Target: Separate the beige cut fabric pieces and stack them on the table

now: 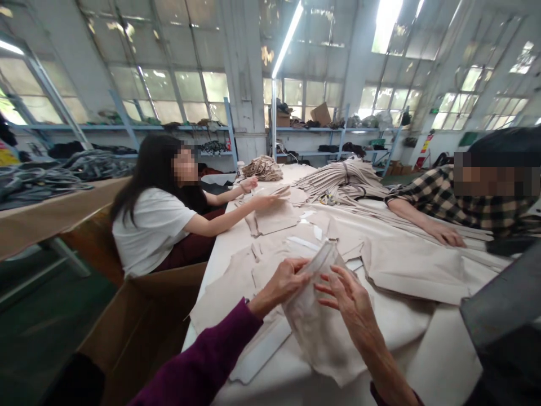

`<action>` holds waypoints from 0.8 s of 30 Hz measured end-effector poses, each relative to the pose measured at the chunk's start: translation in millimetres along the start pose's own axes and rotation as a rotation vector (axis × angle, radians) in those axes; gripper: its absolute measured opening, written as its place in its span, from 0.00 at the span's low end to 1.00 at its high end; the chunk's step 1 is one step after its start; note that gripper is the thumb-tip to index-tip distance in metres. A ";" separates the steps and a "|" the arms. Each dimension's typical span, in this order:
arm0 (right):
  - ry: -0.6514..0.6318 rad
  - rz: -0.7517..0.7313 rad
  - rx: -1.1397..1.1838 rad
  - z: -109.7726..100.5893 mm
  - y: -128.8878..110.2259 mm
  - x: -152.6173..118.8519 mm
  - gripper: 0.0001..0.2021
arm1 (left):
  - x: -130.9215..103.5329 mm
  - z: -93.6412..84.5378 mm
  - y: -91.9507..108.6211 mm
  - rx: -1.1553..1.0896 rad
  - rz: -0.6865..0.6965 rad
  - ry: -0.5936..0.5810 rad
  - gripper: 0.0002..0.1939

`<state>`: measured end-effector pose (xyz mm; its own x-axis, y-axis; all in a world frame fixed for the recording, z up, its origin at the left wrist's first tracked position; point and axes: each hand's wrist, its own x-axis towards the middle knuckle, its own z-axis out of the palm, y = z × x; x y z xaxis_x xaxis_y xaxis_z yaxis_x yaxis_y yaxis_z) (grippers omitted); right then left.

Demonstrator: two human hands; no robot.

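Note:
My left hand [285, 285] pinches the upper left edge of a pale, sheer-looking beige fabric piece [315, 332], thumb on top. A narrow strip runs along its top, with a small metallic-looking bit at the tip; I cannot make out what that is. At the right side of the fabric is my right hand [349, 296], its fingers spread and bent; whether they touch it I cannot tell. Beneath both hands, flat beige cut pieces [236, 282] lie over the table. A stack of beige panels [416, 265] sits to the right.
Across the left side a co-worker in a white shirt [154, 225] handles beige pieces. Another, in a checked shirt [439, 194], rests a hand on long strips. Bundled strips [344, 177] lie at the back. An open cardboard box [143, 316] stands left; a dark grey object [502, 304] is at right.

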<state>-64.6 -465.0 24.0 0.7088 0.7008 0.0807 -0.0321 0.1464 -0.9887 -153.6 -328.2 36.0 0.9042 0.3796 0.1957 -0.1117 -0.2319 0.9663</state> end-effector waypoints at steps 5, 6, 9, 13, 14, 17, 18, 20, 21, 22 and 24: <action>0.052 -0.139 -0.218 -4.1 -6.2 2.7 0.18 | -22.9 41.4 24.7 0.140 0.187 0.007 0.16; 0.077 -0.159 -0.262 -8.0 -6.0 1.1 0.17 | -24.6 45.9 26.4 0.151 0.194 -0.001 0.16; 0.101 -0.207 -0.280 -17.9 -7.6 -5.2 0.16 | -22.5 53.9 26.8 0.051 0.155 -0.020 0.16; 0.060 -0.249 -0.181 -17.2 -14.5 -11.4 0.17 | -9.4 57.6 23.6 -0.095 0.117 0.019 0.16; 0.063 -0.255 -0.174 -15.0 -16.3 -12.0 0.17 | -6.5 58.2 23.3 -0.079 0.126 0.037 0.15; 0.113 -0.273 -0.205 -9.0 -20.6 -11.2 0.16 | -2.6 61.6 24.8 -0.009 0.155 0.075 0.14; 0.126 -0.275 -0.216 -8.1 -21.5 -10.1 0.15 | -2.7 63.4 25.7 0.010 0.163 0.102 0.14; 0.153 -0.288 -0.237 -8.6 -22.5 -6.7 0.14 | -3.2 67.3 27.1 0.042 0.182 0.171 0.15; 0.177 -0.302 -0.258 -9.9 -22.5 -4.5 0.13 | -3.0 69.0 27.3 0.038 0.188 0.189 0.15; 0.209 -0.321 -0.283 -11.8 -22.3 -2.2 0.13 | -2.1 70.0 27.1 0.012 0.188 0.190 0.16; 0.245 -0.339 -0.325 -16.7 -20.2 2.5 0.11 | 1.9 69.4 25.9 -0.100 0.150 0.163 0.19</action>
<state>-50.4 -477.9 42.1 0.7867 0.4622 0.4093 0.4201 0.0851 -0.9035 -126.2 -395.6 49.8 0.7969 0.4891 0.3546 -0.2873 -0.2096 0.9346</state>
